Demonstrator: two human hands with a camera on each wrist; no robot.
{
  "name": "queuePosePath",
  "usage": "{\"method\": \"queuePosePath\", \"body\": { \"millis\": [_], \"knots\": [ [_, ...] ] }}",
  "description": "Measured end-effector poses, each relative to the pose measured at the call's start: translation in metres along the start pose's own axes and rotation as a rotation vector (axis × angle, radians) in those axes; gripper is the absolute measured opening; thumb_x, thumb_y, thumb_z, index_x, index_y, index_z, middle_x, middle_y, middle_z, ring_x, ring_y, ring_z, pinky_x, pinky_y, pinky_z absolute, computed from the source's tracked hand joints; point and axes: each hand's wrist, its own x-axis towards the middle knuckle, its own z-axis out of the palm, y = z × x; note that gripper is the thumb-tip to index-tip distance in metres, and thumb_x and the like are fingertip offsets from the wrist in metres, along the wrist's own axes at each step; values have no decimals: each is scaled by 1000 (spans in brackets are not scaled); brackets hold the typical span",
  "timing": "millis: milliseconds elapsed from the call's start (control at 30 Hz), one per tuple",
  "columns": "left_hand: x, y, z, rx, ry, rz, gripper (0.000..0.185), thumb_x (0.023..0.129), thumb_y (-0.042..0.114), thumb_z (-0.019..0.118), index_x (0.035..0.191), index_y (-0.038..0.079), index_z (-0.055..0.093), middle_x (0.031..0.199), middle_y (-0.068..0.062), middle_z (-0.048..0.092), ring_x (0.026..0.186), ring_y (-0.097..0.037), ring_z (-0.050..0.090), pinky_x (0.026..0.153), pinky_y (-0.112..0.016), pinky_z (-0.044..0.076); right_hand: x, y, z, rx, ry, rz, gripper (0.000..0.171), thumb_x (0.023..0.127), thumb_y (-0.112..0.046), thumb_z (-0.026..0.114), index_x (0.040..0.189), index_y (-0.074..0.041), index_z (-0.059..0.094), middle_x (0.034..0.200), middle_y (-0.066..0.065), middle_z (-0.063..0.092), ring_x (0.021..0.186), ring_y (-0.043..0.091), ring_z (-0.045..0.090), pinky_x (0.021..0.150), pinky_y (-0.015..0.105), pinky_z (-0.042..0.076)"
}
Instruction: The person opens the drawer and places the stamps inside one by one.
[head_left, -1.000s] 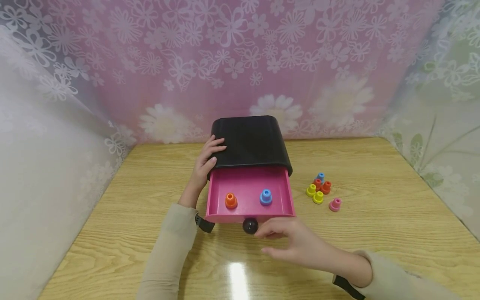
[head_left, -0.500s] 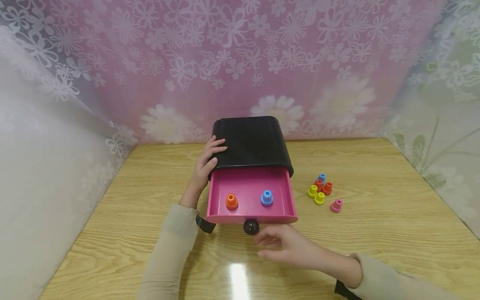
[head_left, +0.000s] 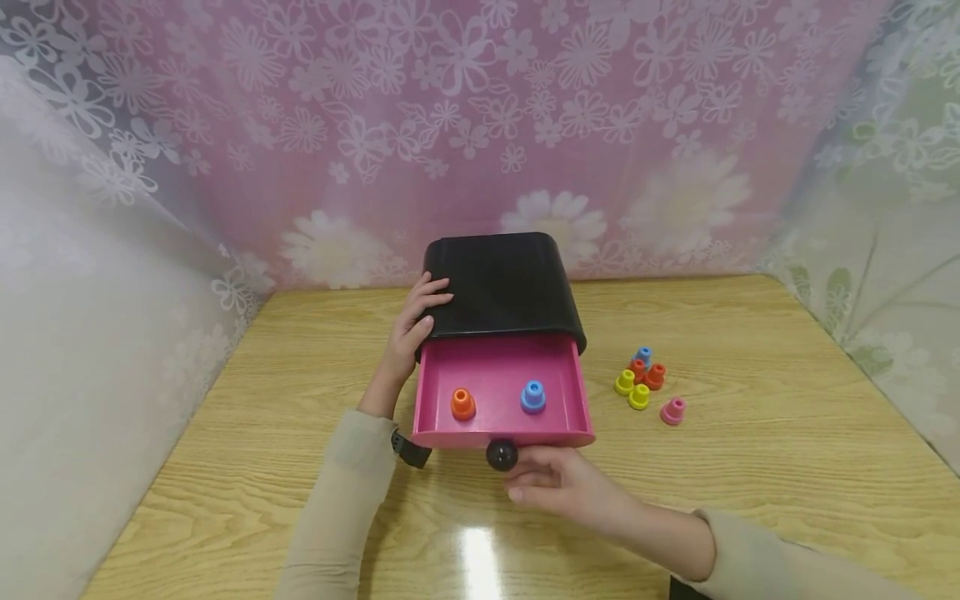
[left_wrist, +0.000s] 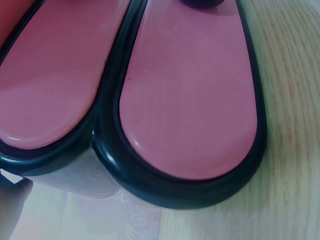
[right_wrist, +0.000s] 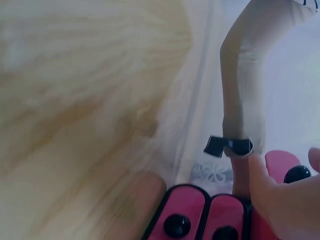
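A black-cased chest (head_left: 502, 283) with pink drawers stands on the table. Its top drawer (head_left: 498, 362) is pulled out, with an orange cone-shaped peg (head_left: 462, 404) and a blue one (head_left: 533, 397) inside. My left hand (head_left: 412, 321) rests on the case's left side, fingers lying over its top edge. Beside the drawer's round black knob (head_left: 502, 455) is my right hand (head_left: 566, 492), fingers loosely bent. In the right wrist view that knob (right_wrist: 297, 174) shows between the thumb and a finger, not gripped. Lower drawer fronts (left_wrist: 190, 95) are shut in the left wrist view.
Right of the chest, several small pegs stand on the wooden table (head_left: 750, 467): blue, red, yellow (head_left: 638, 397) and a pink one (head_left: 673, 411) slightly apart. A pink flowered cloth (head_left: 480, 142) hangs behind, with pale cloth at both sides.
My right hand first drew back slightly from the knob, then came in close to it again, with the thumb nearer the fingers. The left hand and drawer look nearly unchanged.
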Motion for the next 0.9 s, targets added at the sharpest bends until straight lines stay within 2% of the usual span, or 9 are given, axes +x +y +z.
{"method": "queuePosePath", "body": {
  "millis": [133, 400, 700, 900],
  "knots": [
    [1, 0, 0, 0, 6, 7, 33, 75, -7, 30, 100, -25, 43, 118, -43, 31, 122, -52, 8, 103, -46, 6, 0, -1, 4, 58, 74, 61, 49, 85, -15, 57, 119, 16, 43, 113, 26, 52, 104, 36, 51, 82, 29, 45],
    [0, 0, 0, -8, 3, 13, 34, 74, -8, 31, 100, -25, 43, 118, -44, 32, 122, -53, 8, 103, -47, 5, 1, -5, 11, 130, 184, 121, 48, 87, -18, 54, 118, 17, 43, 114, 25, 52, 101, 32, 54, 83, 38, 45],
    [0, 1, 1, -27, 4, 15, 33, 75, -7, 30, 100, -26, 42, 119, -44, 31, 122, -53, 7, 103, -46, 5, 5, -10, 16, 333, 266, 163, 41, 87, -15, 54, 111, 18, 50, 109, 19, 58, 100, 23, 56, 84, 32, 43],
    [0, 0, 1, -28, 3, 17, 32, 75, -10, 30, 100, -26, 42, 118, -44, 31, 122, -53, 7, 103, -48, 5, 8, -15, 16, 415, 295, 174, 35, 87, -13, 54, 107, 16, 54, 112, 18, 56, 101, 24, 56, 85, 33, 43]
  ]
}}
